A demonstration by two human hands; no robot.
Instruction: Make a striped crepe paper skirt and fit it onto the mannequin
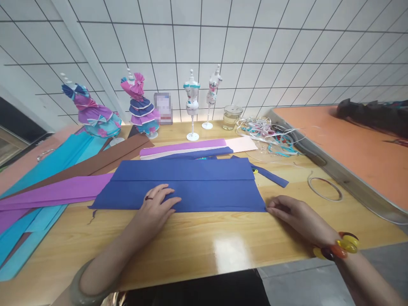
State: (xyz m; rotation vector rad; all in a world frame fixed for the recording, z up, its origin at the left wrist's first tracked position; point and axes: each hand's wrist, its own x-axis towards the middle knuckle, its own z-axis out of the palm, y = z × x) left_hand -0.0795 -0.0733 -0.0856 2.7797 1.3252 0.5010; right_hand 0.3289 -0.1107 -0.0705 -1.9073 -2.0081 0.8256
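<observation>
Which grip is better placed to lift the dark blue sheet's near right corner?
Probably the right grip, at that corner; the left grip rests farther left on the dark blue sheet.

The cloth under your hands is plain deep blue: blue cloth (210, 195) against the yellow-brown wood grain of your table (197, 250). To your left you have turquoise strips (41, 163), a brown strip (95, 165) and a purple strip (63, 191). You wear a bracelet (339, 250) of yellow, orange and dark beads and a grey-green bangle (76, 285). Facing you, the leftmost dress (95, 114) mixes navy, pink, purple and turquoise, its neighbouring dress (140, 108) likewise, in tiers. Your white wall (188, 44) carries a dark grid; the surface (360, 157) to your right is orange.
</observation>
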